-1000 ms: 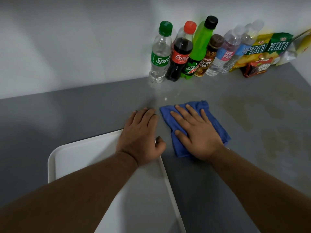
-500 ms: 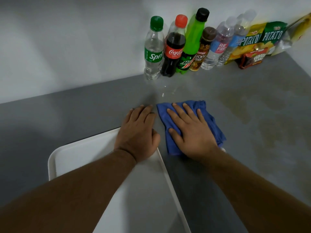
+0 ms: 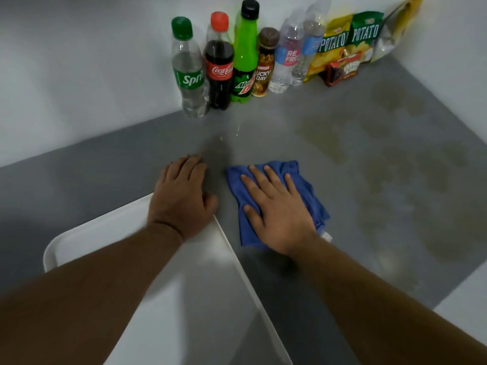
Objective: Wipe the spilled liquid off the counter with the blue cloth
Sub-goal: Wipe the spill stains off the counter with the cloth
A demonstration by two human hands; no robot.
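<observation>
A crumpled blue cloth lies on the grey counter. My right hand presses flat on it, fingers spread and pointing away from me. My left hand rests palm down beside it, across the far right corner of a white tray, holding nothing. A few small drops of liquid glisten on the counter just beyond the cloth, in front of the bottles. Faint yellowish smears spread over the counter to the right.
Several drink bottles stand in a row against the back wall: Sprite, Coca-Cola, a green bottle, a brown one and two water bottles. Potato chip bags and a red pack sit in the corner.
My right hand has slid the cloth a little to the right, opening a gap from my left hand. The view has shifted; my left hand stays on the tray corner.
</observation>
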